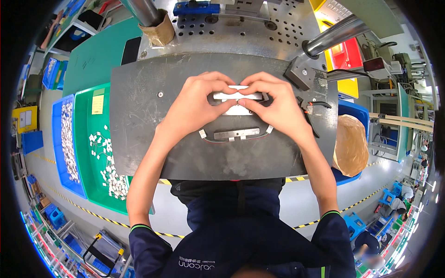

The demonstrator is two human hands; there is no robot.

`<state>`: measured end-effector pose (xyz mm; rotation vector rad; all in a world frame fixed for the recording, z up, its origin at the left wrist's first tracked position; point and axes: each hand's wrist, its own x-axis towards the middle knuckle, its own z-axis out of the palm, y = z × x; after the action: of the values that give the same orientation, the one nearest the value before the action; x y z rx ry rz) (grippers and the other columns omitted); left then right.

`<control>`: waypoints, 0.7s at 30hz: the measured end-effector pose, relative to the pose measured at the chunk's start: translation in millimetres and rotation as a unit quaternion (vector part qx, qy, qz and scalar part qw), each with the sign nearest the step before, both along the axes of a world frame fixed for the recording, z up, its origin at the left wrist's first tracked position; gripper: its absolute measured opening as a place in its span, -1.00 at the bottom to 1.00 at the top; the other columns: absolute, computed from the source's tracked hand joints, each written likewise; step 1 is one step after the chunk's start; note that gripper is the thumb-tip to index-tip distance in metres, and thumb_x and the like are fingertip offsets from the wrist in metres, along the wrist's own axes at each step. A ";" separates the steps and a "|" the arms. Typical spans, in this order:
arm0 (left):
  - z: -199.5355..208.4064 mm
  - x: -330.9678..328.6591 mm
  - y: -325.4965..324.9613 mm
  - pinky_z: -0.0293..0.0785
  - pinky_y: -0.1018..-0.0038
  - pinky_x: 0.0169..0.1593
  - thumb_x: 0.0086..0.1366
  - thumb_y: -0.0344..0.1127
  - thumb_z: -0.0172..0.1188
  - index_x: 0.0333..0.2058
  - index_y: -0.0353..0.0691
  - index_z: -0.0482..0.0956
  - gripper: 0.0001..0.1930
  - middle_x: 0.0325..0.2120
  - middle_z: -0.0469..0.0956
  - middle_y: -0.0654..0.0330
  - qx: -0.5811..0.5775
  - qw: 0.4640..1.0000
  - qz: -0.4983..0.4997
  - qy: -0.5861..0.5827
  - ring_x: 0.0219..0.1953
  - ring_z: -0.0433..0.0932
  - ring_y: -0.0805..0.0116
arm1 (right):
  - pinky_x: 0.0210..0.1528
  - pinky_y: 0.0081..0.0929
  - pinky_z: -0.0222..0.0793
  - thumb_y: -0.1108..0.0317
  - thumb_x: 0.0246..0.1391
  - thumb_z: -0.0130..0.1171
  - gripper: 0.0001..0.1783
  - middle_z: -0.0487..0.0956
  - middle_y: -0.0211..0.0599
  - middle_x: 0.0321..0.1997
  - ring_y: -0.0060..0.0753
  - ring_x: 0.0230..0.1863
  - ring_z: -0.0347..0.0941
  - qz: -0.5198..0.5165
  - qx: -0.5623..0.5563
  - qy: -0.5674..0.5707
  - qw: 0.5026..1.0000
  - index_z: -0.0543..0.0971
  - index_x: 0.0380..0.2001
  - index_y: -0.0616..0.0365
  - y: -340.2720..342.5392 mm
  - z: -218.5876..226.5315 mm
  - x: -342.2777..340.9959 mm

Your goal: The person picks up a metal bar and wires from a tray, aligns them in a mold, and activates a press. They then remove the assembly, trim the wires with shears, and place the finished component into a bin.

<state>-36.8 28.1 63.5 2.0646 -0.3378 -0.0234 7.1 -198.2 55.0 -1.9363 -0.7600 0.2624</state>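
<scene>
- Head view: from far away I see two bare hands meet over a dark grey board (139, 143); the thing they work on, a silver-and-white block (238, 96), is near the board's middle;
- the left hand (197, 97) has its thumb and pointer finger clamped on the block from the left;
- the right hand (278, 102) does the same from the right; I cannot tell what its curled fingers touch;
- nearer the person's body I see a metal bar (236, 134); a thin wire with white plugs (202, 134) runs around it;
- pliers (321, 104) lie right of the right hand;
- far left, a green bin (85, 116) holds small white parts (116, 185); a blue bin (57, 125) is beside it;
- far right, a brown bag (351, 146) sits in a blue tub (350, 109).
</scene>
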 end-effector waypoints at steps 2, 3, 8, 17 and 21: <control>-2.2 0.1 1.4 0.60 0.35 -0.06 0.17 -0.49 0.46 -0.22 -0.33 0.77 -0.82 -0.12 0.74 0.11 0.041 0.999 0.002 -0.025 -0.12 0.70 0.16 | 0.08 -0.25 0.40 0.46 0.03 0.45 -0.86 0.69 -0.24 -0.14 -0.07 -0.15 0.61 -0.015 -0.054 -0.077 0.995 0.71 -0.30 0.19 6.1 5.7 -2.1; -2.1 -0.1 -0.2 0.60 0.35 -0.06 0.17 -0.49 0.46 -0.22 -0.33 0.77 -0.82 -0.12 0.74 0.11 0.044 0.999 -0.004 -0.030 -0.12 0.70 0.16 | 0.07 -0.23 0.40 0.47 0.05 0.43 -0.87 0.68 -0.25 -0.16 -0.09 -0.14 0.61 -0.016 -0.062 -0.116 0.991 0.71 -0.30 0.19 6.2 5.6 -3.4; -4.0 0.9 -9.7 0.61 0.26 -0.15 0.19 -0.47 0.42 -0.21 -0.29 0.80 -0.82 -0.18 0.74 0.09 0.055 0.997 0.017 -0.054 -0.19 0.67 0.09 | 0.02 -0.23 0.46 0.47 0.11 0.39 -0.86 0.70 -0.25 -0.12 -0.06 -0.13 0.58 -0.024 -0.070 -0.199 0.977 0.71 -0.24 0.23 2.5 -9.7 -6.0; 20.1 -4.1 -18.6 0.62 0.27 0.04 0.29 -0.26 0.43 -0.14 -0.30 0.79 -0.75 0.07 0.65 0.03 0.132 0.991 0.035 -0.009 0.12 0.60 0.11 | 0.51 0.15 -0.13 -0.03 0.12 0.43 -0.04 0.16 0.13 0.51 0.25 0.54 0.02 -0.230 -0.249 -0.194 0.921 0.24 0.53 -0.19 -114.8 -8.2 -54.5; 11.8 36.6 -54.0 0.44 0.17 0.30 0.26 -0.25 0.39 0.08 -0.26 0.67 -0.57 0.12 0.59 0.03 0.152 0.980 -0.054 -0.116 0.21 0.50 -0.05 | 0.44 0.03 -0.02 0.06 0.17 0.40 -0.26 0.33 -0.07 0.41 0.07 0.47 0.17 -0.222 -0.240 -0.203 0.923 0.45 0.41 -0.17 -146.9 -18.1 -60.8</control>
<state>-0.2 -25.8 75.3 2.3558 -0.6233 0.1069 -53.7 -345.1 36.9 -2.6147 -0.5174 -0.2686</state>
